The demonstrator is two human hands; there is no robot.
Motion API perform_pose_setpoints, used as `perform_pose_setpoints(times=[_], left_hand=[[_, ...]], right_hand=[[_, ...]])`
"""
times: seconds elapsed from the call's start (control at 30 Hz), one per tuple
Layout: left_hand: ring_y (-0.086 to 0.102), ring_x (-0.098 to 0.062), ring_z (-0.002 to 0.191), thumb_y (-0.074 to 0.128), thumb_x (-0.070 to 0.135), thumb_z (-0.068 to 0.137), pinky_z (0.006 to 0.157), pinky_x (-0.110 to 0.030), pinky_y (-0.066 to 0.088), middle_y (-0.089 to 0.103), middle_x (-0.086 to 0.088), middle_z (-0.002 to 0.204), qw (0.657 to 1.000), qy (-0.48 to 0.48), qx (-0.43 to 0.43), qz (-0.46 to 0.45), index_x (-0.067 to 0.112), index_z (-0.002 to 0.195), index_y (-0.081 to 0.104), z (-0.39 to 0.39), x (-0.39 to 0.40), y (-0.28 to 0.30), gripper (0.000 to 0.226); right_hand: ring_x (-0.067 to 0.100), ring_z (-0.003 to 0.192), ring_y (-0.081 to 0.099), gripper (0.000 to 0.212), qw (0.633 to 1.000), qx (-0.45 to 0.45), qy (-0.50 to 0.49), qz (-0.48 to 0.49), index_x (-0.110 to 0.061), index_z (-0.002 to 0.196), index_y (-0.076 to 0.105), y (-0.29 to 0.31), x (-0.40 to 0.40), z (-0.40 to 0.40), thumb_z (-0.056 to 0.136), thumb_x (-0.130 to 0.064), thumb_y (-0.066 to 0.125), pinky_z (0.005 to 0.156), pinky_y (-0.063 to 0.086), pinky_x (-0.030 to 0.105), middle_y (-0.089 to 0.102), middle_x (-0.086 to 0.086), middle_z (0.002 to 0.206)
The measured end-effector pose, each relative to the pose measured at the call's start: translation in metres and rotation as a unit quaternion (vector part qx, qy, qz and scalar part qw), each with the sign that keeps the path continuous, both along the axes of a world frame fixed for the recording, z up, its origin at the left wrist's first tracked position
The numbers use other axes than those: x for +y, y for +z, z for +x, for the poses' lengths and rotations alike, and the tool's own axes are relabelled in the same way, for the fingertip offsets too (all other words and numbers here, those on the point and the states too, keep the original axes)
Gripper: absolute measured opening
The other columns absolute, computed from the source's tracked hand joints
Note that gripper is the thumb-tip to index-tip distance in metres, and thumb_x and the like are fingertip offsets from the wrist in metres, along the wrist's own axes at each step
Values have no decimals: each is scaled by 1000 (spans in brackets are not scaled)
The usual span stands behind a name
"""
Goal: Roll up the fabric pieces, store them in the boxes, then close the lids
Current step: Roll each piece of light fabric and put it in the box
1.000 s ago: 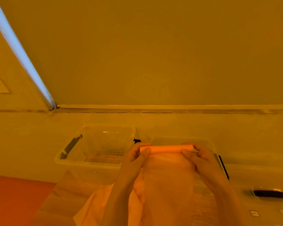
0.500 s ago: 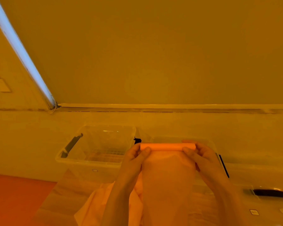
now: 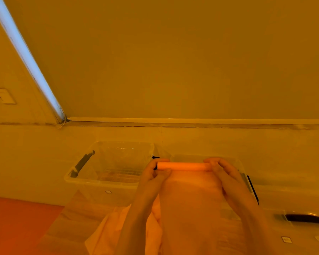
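Observation:
A sheer orange fabric piece hangs in front of me, its top edge wound into a tight roll. My left hand pinches the roll's left end and my right hand pinches its right end, both raised above the table. A clear open box with a dark side handle stands behind on the left. A second clear box is mostly hidden behind the fabric and my right hand. More loose pale fabric lies on the table below my left arm.
A clear lid with a black handle lies at the right on the wooden table. A pale wall and a window ledge run just behind the boxes. An orange floor shows at the lower left.
The roll at the fabric's top edge has been turned a little further and has risen slightly; both hands keep their hold on its ends.

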State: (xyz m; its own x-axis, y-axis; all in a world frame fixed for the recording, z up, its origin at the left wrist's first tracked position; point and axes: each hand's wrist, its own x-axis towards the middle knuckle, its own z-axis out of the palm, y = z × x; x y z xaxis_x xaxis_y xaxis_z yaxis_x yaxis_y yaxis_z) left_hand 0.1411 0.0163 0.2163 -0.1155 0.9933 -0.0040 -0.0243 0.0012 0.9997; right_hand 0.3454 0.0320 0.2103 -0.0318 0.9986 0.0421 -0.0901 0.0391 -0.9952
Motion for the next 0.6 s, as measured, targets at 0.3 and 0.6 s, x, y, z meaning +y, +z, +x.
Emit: perform_pose_setpoints(times=[0.3,0.6], left_hand=[[59,-6,65,58,24,93,53,-21,45,65,-2,90,999,44,12,9,23,107,64,4,4,2,15],[67,-30,84,62,20,90,67,-40,57,69,-14,99,1000,10,-18,11,27,104,67,0,9,-4,16]], right_hand=[[19,76,68,32,999,0,27,-31,-30,115,62,-1,2,2,83,-30,59,55,52,24,71,2,94],[24,71,63,21,995,58,61,-49,-34,101,70,-5,6,8,84,-27,59,57,50,33,72,4,87]])
